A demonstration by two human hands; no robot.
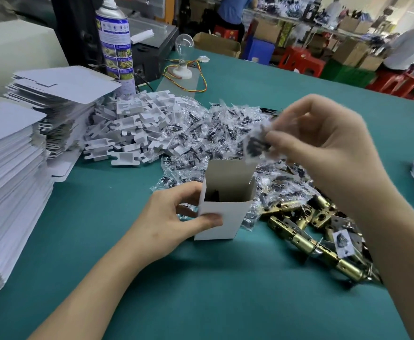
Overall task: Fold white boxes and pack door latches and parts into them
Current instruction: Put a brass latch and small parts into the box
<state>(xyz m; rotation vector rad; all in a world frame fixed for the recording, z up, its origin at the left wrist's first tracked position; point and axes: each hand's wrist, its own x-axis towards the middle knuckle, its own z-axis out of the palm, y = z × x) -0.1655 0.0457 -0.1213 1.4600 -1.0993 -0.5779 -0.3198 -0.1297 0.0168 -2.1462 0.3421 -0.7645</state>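
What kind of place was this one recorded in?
Most likely a hardware packing workshop: stacks of flat white box blanks on a green table, heaps of small bagged parts and brass door latches, and other workers among cartons behind.

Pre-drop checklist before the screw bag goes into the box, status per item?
1. The box stands upright, top open: ok.
2. The left hand grips it: ok.
3. The right hand pinches the screw bag: ok.
4. Bag centred over the opening: cannot tell, it looks nearer the right rear corner.
5. Latch already inside: cannot tell, only a dark shape shows.
6. Single bag pinched: cannot tell, blurred.
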